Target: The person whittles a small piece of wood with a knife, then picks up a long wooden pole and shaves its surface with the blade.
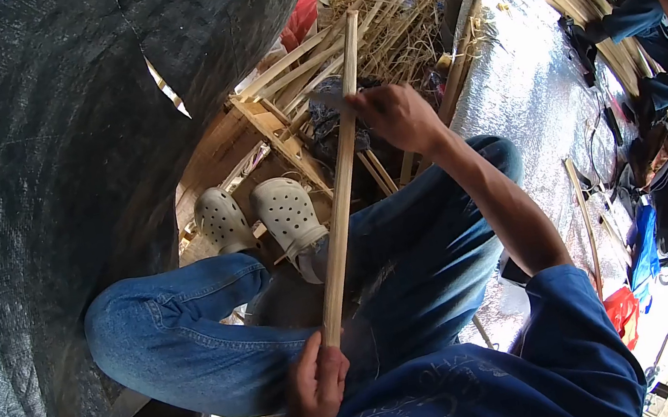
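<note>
A long, pale wooden strip (339,199) runs slantwise from my lap up past the shoes. My left hand (317,386) is closed around its lower end, close to my shirt. Higher up, my right hand (400,117) is closed beside the strip, gripping what looks like a knife (329,100). Its grey blade lies across the strip; the handle is hidden in my fingers. Beneath the strip are my legs in blue jeans (189,334) and a pair of beige clogs (287,211).
A heap of wood strips and shavings (400,13) lies beyond my right hand, beside a wooden frame (276,135). A dark tarp (62,180) hangs at left. Silver foil sheeting (525,68) covers the ground at right, where other people (654,40) sit near a red bag (623,314).
</note>
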`<state>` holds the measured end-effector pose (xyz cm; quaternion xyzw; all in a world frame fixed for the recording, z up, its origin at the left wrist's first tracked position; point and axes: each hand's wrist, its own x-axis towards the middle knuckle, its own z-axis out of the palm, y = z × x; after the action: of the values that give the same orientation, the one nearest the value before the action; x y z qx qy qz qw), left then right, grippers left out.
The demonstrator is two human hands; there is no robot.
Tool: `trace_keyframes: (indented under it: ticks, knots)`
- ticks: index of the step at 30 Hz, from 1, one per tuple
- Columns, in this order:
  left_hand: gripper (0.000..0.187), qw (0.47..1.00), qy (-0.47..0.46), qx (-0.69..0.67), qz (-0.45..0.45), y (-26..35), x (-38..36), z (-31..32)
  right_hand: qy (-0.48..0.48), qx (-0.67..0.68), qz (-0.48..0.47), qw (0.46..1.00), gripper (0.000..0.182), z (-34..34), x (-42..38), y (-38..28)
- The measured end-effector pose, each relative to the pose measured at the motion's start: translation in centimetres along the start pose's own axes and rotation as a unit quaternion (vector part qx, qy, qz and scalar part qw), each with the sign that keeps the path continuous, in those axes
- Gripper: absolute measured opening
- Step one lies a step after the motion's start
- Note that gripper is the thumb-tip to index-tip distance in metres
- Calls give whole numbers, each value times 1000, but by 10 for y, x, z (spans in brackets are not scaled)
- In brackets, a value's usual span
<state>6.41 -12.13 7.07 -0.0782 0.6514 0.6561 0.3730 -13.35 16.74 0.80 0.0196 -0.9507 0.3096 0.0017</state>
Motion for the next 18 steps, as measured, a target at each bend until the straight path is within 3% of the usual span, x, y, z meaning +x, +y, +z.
trace_keyframes:
  ticks: [2, 5, 8, 10, 13, 16, 18]
  knots:
    - [29, 1000, 22, 1, -5, 3, 9, 1, -110, 77, 30, 990, 41, 14, -19, -21]
    - [28, 999, 41, 2, -10, 1, 12, 0, -39, 72, -66, 994, 40, 39, -45, -38]
    - [27, 999, 37, 23, -8, -10, 5, -5, -74, 61, -22, 995, 40, 29, -44, -36]
    - [27, 999, 26, 47, 7, -13, 3, -5, -40, 8, 30, 999, 38, 21, -27, -23]
    - [26, 999, 12, 28, 17, -11, 2, -5, 17, -19, 30, 999, 33, 10, -14, 2]
    - [24, 997, 4, -54, 55, -10, 4, -7, 74, 81, -42, 993, 24, -11, -15, -3]
    - [22, 989, -45, -139, 12, -7, 5, -15, -48, 182, 77, 979, 23, -32, -23, -22]
